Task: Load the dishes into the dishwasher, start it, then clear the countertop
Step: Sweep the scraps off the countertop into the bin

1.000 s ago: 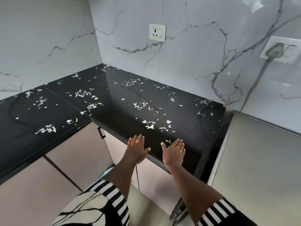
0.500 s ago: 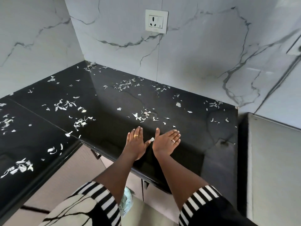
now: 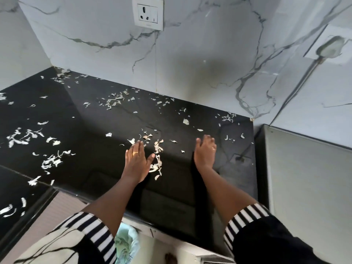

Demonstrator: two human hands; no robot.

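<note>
A glossy black countertop (image 3: 91,141) runs into a corner and is littered with pale vegetable peel scraps (image 3: 51,159). My left hand (image 3: 137,160) lies flat on the counter, fingers together, with a gold ring. Right beside its thumb is a gathered line of scraps (image 3: 157,162). My right hand (image 3: 205,151) rests on its edge farther right, fingers curved and held together, holding nothing. More scraps (image 3: 227,118) are strewn near the back wall and around the right hand.
White marble walls with a power socket (image 3: 148,13) rise behind the counter. A grey appliance top (image 3: 308,178) adjoins the counter on the right. Below the counter edge are beige cabinet fronts (image 3: 62,202) and a pale green cloth (image 3: 126,242).
My hands were side by side near the front edge, then cupped together around scraps. Now they are apart, the right one moved out to the right, with a line of scraps beside the left.
</note>
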